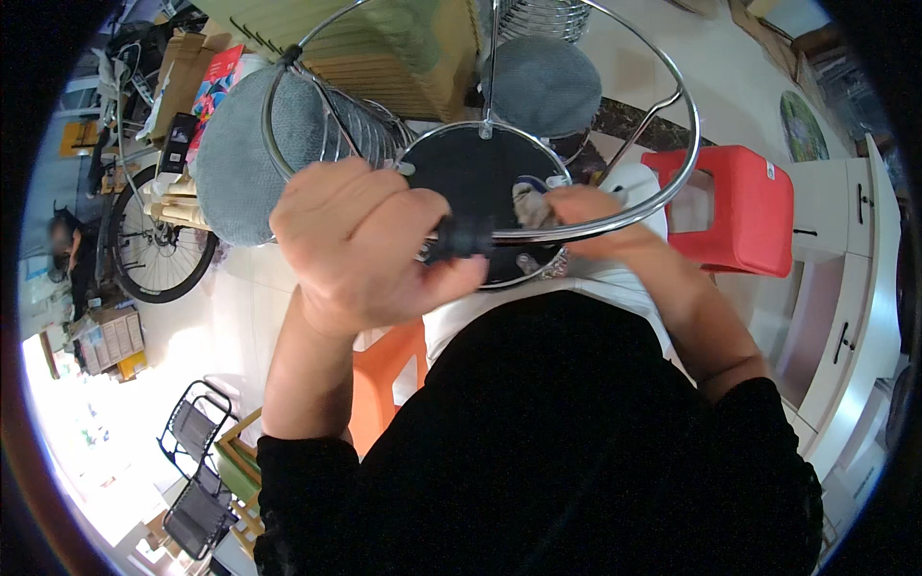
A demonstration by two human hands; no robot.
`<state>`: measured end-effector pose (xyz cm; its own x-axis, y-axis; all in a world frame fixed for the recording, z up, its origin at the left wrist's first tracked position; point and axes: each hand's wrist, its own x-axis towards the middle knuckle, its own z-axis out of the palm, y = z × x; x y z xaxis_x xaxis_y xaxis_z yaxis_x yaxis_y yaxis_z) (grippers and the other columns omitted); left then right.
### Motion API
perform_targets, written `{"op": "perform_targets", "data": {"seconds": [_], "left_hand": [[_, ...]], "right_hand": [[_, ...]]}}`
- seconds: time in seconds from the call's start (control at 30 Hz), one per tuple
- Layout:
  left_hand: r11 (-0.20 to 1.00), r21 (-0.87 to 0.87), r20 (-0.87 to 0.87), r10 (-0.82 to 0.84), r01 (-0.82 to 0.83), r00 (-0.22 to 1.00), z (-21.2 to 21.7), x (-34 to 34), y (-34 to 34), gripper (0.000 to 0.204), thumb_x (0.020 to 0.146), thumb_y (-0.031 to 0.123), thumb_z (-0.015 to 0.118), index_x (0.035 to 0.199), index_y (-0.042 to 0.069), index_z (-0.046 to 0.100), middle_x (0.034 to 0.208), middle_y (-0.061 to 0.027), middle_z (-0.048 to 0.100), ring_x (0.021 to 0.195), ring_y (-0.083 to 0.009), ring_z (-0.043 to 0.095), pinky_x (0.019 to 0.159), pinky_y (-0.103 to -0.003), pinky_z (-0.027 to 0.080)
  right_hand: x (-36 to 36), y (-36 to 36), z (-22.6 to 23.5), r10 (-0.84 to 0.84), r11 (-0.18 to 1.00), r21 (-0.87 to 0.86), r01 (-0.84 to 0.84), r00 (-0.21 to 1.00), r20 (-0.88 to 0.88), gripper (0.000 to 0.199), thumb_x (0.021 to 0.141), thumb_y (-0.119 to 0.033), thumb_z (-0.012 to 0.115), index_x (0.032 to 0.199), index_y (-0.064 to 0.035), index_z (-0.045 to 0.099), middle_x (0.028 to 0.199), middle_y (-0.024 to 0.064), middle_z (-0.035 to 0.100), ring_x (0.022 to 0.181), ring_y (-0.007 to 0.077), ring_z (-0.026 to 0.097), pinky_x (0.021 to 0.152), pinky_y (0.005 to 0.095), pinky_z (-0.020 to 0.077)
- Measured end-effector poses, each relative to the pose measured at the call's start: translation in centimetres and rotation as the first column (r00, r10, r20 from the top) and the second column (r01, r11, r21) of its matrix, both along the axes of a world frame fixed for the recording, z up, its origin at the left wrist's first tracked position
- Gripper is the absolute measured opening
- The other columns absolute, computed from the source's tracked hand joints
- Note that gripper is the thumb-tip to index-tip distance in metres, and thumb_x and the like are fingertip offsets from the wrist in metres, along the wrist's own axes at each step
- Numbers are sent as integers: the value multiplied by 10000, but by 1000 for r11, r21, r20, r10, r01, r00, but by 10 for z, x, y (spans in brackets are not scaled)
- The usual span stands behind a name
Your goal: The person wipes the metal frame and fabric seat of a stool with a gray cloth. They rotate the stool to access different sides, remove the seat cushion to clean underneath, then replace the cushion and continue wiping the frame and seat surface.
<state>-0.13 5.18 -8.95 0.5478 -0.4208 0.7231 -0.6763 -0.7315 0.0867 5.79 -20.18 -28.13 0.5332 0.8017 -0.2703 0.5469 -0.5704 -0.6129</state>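
In front of my lap is a round chrome stool frame [693, 125] with a large ring, bent legs and a round black disc [461, 178] below the ring. My left hand [360, 240] is closed around a short black cylindrical object [466, 236] at the ring's near side; blur hides its kind. Inside the ring's near right side, my right hand [588, 213] has its fingers drawn together, the wrist passing under the tube. A small beige and dark-blue item [530, 204] shows at its fingertips; I cannot tell if it is held.
Grey round padded stools [252, 154] are stacked at the left, with another grey seat [543, 86] beyond the frame. A red plastic stool [744, 211] stands right, beside white cabinets [831, 288]. An orange stool [379, 384] is under me. A bicycle wheel [158, 240] and folding chairs [197, 432] are farther left.
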Motion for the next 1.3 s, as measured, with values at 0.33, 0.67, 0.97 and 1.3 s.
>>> {"op": "perform_targets", "data": {"seconds": [0.33,0.67,0.97,1.3], "left_hand": [[997,31,-138,-61,66,989,-2,4,0,272,461,162,681,710,91,597,571,-14,498,493,-204,467,495,-324,340],[1000,29,-156,5,-1,988,-2,-4,8,255,470,115,667,709,85,585,610,-29,519,546,-228,502,552,-333,369],[999,10,-184,36,-34,982,-2,-15,22,225,490,86,656,702,76,579,579,-30,511,512,-226,494,523,-325,350],[1000,14,-181,-23,26,983,-1,-5,13,248,491,118,678,720,94,587,599,-24,526,530,-225,506,520,-343,351]], "right_hand": [[-26,10,23,175,968,-186,-168,984,20,465,757,-142,630,1220,-125,584,1123,154,640,1071,327,621,914,437,496],[-56,46,44,126,992,37,-124,991,-49,491,733,-76,634,1219,-43,572,1152,191,613,1170,359,562,989,428,461],[-7,-11,29,119,989,-101,-104,981,153,265,729,-80,615,993,-64,638,963,117,623,1012,332,598,829,422,515],[-69,44,27,253,955,167,-246,967,-27,438,692,-22,616,1129,-51,607,1186,110,582,1184,297,512,990,405,446]]}}
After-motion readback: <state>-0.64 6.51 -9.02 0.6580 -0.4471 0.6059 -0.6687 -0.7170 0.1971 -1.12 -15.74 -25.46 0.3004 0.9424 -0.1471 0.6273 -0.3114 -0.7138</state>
